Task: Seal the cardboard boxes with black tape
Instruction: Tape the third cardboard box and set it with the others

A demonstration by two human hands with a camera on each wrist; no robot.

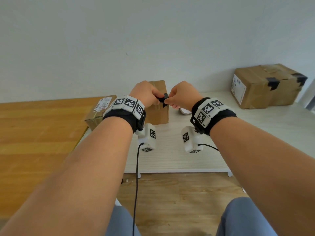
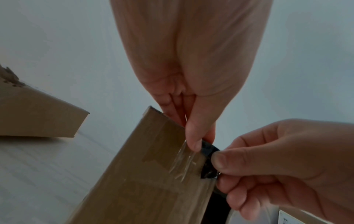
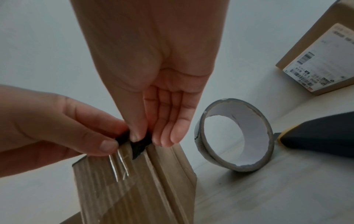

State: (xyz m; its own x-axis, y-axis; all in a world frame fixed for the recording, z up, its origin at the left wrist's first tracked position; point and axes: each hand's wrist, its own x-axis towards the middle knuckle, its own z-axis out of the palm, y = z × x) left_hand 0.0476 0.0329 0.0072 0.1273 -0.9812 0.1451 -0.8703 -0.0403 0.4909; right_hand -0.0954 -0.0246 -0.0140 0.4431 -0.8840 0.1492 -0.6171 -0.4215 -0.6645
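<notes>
A short strip of black tape (image 1: 163, 98) is held between both hands, just in front of the top edge of an upright cardboard box (image 1: 157, 114). My left hand (image 1: 157, 97) pinches the strip's left end with thumb and forefinger. My right hand (image 1: 167, 99) pinches the right end. In the left wrist view the black tape (image 2: 209, 150) runs down to the box (image 2: 153, 174) edge, beside old clear tape. In the right wrist view the thumb and forefinger of my right hand (image 3: 139, 137) pinch the tape (image 3: 139, 146) above the box (image 3: 138, 189), and the other fingers hang straight.
A tape roll (image 3: 235, 136) stands on the white table (image 1: 170, 159) right of the box, with a black-and-yellow tool (image 3: 316, 133) beyond it. A labelled box (image 1: 100, 109) lies at the table's left edge. At the far right sits a larger box (image 1: 265, 86) with black-taped corners.
</notes>
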